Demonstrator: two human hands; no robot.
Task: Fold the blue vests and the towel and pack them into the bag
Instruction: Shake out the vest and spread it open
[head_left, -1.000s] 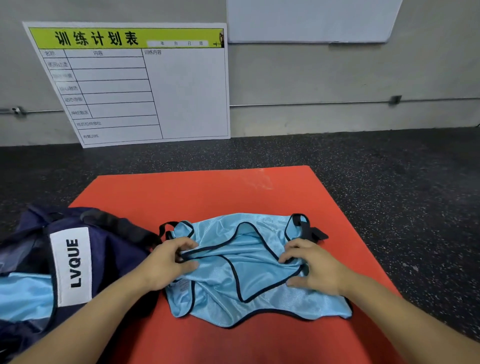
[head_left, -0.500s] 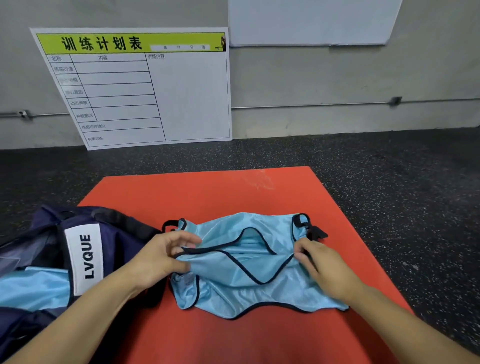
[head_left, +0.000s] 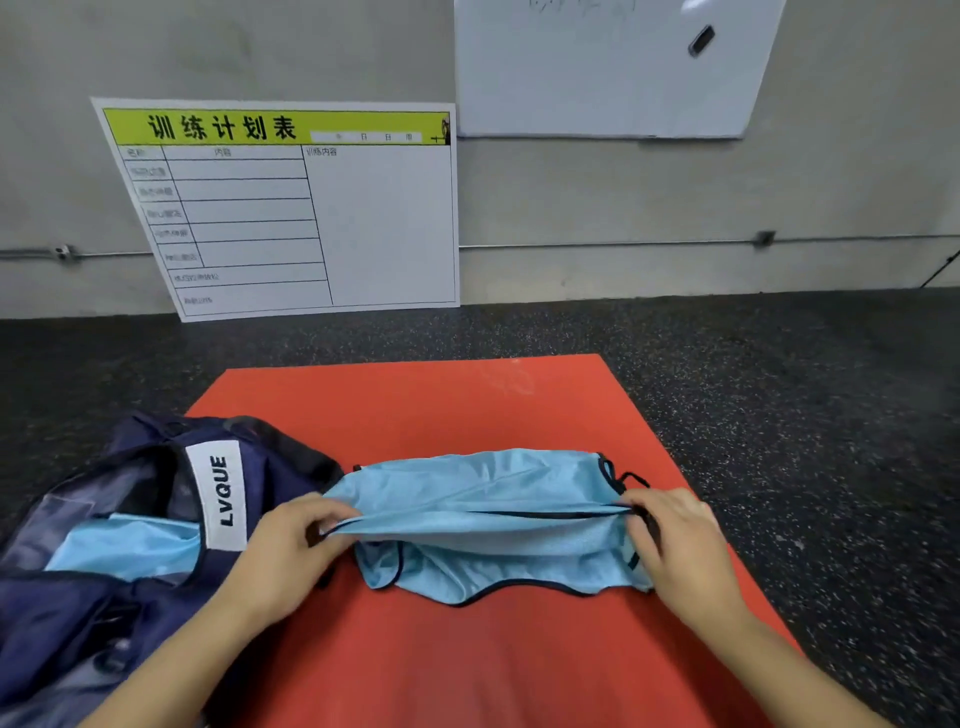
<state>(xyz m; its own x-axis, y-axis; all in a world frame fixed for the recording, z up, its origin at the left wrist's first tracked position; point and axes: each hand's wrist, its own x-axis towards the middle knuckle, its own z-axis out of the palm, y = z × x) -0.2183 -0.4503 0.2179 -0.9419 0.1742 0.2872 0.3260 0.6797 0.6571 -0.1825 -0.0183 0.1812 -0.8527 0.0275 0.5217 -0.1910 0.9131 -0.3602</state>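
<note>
- Head view: a light-blue vest (head_left: 483, 519) with dark trim lies on an orange mat (head_left: 415, 405), just right of a navy bag (head_left: 130, 597).
- The left hand (head_left: 291, 551) and right hand (head_left: 675, 545) each pinch one end of the vest's raised fold, fingers curled on the cloth.
- The bag's white label (head_left: 218, 493) reads "LVQUE"; another light-blue cloth (head_left: 124, 545) lies inside.
- Far left, a board (head_left: 291, 208) against the wall is headed "训练计划表".

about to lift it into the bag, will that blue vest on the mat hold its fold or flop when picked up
Probably floppy: the blue vest sags and wrinkles between the left hand and right hand, which pinch its ends. It looks thin and light, likely slippery given its sheen. The fold may slide open on the way to the bag unless supported underneath.
</note>
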